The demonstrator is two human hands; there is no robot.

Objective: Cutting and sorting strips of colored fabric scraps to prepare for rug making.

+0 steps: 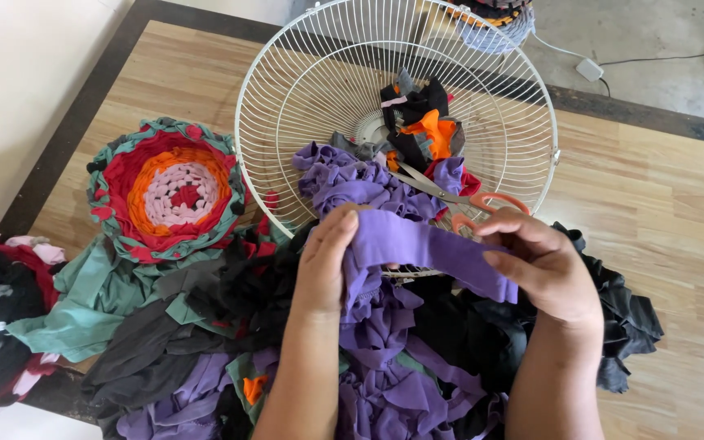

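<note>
The fingers of both hands were pinched on a purple fabric strip (pixel 429 248), which was stretched flat between them just in front of the white wire fan guard (pixel 303 98). The left hand (pixel 325 261) gripped the strip's left end, thumb on top and the cloth bunched beneath the palm; the right hand (pixel 541 265) held the other end between thumb and fingertips, where the strip folded down over the fingers.

The strip looked like thin knit cloth: light, limp and a little stretchy. It sagged and curled at its edges, so it would likely drape rather than hold any shape, and would bear pulling without harm. Taking it near the ends, as both hands did, kept it taut; a single grip at mid-length would probably let both ends hang.

Below the hands lay a loose heap of purple scraps (pixel 385 367), with black cloth (pixel 613 318) on the right and teal cloth (pixel 83 301) on the left. Orange-handled scissors (pixel 458 197) rested in the guard among knotted strips. A round rag mat (pixel 169 187) lay to the left on the wooden floor (pixel 653 187).
</note>
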